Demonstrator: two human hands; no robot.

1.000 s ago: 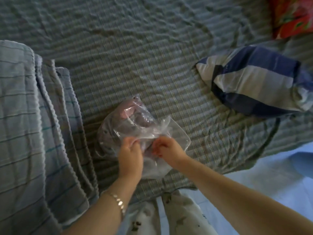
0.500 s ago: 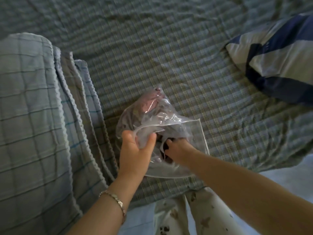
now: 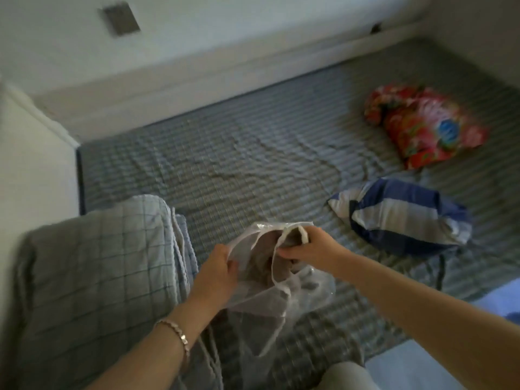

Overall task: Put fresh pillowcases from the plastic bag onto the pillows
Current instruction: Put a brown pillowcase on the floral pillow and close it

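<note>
Left hand (image 3: 218, 273) grips plastic bag (image 3: 281, 288) edge | right hand (image 3: 306, 247) pinches its rim | striped pillow (image 3: 399, 218) nearby

No text, label, brand, number or sign is legible on any surface; the view is motion-blurred.

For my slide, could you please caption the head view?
Left hand and right hand hold a bag above the bed.

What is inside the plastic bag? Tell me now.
Brownish-grey bunched fabric shows at the open mouth of the plastic bag, held apart by the left hand and right hand. How many pieces, and anything beneath, is hidden by folds and blur.
</note>
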